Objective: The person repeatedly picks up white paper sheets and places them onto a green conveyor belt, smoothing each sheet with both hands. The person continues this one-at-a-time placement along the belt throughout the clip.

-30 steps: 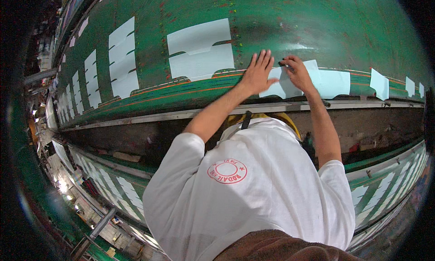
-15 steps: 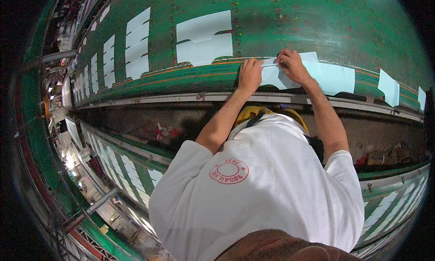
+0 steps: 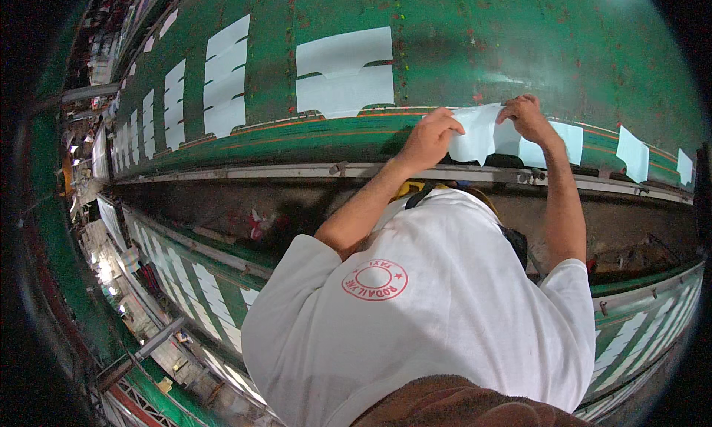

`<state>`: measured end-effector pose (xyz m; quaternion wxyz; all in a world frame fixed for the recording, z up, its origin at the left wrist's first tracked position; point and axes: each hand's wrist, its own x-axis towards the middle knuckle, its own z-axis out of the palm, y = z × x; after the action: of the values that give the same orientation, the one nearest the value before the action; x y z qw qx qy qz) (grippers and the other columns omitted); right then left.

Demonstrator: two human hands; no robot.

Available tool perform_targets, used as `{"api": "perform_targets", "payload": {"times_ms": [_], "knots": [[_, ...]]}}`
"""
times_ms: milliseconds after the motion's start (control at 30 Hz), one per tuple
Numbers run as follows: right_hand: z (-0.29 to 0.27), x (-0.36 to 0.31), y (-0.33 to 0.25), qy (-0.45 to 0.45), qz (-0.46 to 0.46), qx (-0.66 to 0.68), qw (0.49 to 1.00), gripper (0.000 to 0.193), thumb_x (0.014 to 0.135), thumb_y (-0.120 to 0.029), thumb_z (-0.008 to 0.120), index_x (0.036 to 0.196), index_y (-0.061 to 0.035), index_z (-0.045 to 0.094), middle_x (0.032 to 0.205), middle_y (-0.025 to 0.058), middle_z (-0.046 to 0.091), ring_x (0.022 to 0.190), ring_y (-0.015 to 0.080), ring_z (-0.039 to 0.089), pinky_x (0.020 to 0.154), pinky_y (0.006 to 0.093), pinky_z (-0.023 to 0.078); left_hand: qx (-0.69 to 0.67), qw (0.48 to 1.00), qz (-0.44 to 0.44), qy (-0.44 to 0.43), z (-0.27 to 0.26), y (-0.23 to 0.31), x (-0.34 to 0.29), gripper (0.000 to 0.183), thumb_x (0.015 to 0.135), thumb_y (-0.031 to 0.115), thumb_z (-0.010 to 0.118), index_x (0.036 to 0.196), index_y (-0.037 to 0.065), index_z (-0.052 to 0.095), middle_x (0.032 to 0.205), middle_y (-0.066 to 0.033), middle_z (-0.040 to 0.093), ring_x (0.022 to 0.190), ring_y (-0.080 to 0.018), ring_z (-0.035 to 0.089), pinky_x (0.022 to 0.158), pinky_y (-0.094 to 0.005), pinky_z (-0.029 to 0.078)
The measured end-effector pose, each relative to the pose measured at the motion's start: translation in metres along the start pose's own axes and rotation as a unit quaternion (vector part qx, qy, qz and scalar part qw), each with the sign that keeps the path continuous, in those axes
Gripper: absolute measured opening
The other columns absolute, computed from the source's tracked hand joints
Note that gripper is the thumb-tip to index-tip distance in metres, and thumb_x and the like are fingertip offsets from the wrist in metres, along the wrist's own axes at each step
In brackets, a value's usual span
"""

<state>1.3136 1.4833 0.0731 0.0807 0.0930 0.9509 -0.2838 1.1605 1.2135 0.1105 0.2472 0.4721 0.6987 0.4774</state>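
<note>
A pale blue cut fabric piece [image 3: 475, 136] hangs a little bent between my two hands at the near edge of a long green table [image 3: 512, 49]. My left hand [image 3: 430, 139] pinches its left side, with the fingers curled round the edge. At its upper right corner, my right hand [image 3: 526, 119] grips it between thumb and fingers. Just right of it, partly behind my right wrist, more pale fabric [image 3: 567, 139] lies flat on the table. Left of my hands, a larger group of pale panels with curved notches [image 3: 345, 75] lies flat.
Rows of similar pale pieces [image 3: 226, 78] run along the table to the left, and single pieces [image 3: 632, 154] lie to the right. A metal rail [image 3: 282, 170] borders the near edge. Behind me, across a dark aisle [image 3: 200, 204], stands another green table with pale pieces [image 3: 200, 282].
The fabric piece has come up off the table surface and now hangs between my hands. My right hand has moved to the right, away from the left; my left hand has shifted slightly nearer me.
</note>
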Motion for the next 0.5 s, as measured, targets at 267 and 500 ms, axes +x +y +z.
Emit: {"api": "perform_targets", "payload": {"times_ms": [267,500], "knots": [[-0.038,0.079,-0.036,0.028,0.051,0.226,0.972,0.025,0.097,-0.006,0.059,0.116,-0.0072,0.076,0.122,0.0129,0.072,0.118,0.0283,0.064,0.104,0.0391,0.047,0.025,0.978,0.014,0.206,-0.12,-0.055,0.027,0.008,0.091,0.007,0.074,0.098,0.005,0.071,0.093,-0.0064,0.067,0.086,-0.018,0.062,0.071,-0.0289,0.048],[0.003,0.213,-0.081,0.079,0.041,0.325,0.942,0.036,0.103,-0.02,0.06,0.137,-0.0108,0.065,0.136,0.0098,0.064,0.125,0.0238,0.058,0.11,0.0371,0.044,0.075,0.932,-0.094,0.341,-0.234,-0.17,0.059,0.014,0.088,0.01,0.076,0.101,0.006,0.072,0.087,-0.0058,0.066,0.071,-0.0192,0.053,0.066,-0.0334,0.045]]}}
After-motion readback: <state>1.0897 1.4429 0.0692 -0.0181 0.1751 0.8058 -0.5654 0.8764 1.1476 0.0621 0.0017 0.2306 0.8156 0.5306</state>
